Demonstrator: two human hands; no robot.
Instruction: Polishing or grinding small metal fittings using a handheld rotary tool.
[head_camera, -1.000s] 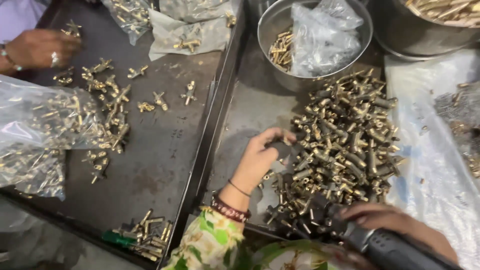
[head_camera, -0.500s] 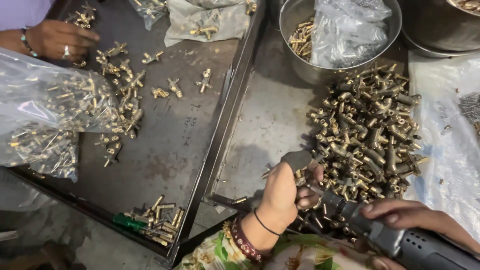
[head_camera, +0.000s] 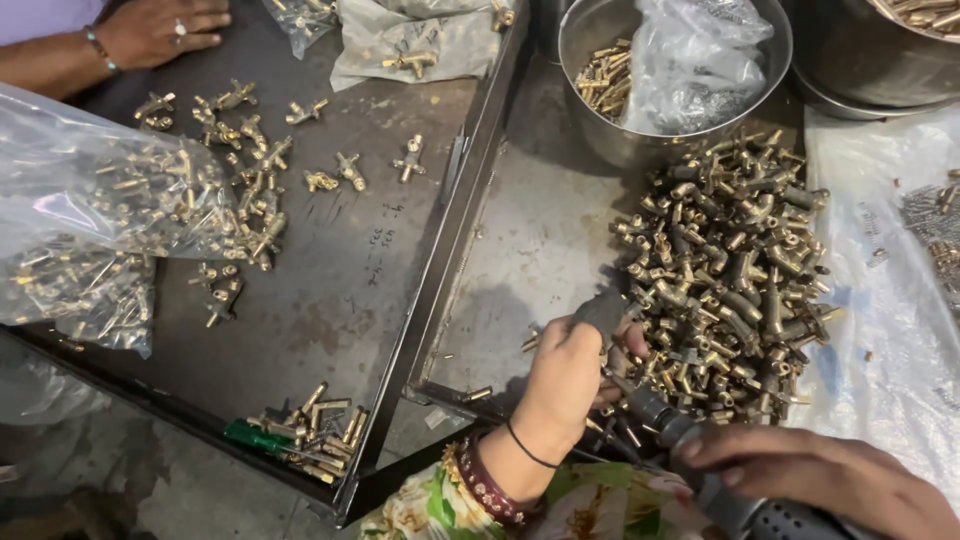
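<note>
1. Our left hand grips a dark fitting at lower centre, fingers closed, steadying it against the tool tip.
2. Our right hand wraps the power driver, lower right.
3. The brass pile lies just beside, within reach.

Left hand fisted, right hand in curled grip.

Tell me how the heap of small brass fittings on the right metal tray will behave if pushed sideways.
The heap of small brass fittings would probably spread rather than slide whole, since the pieces lie loose. Being metal, it likely feels heavy. Tube-shaped ones may roll across the right metal tray.
</note>
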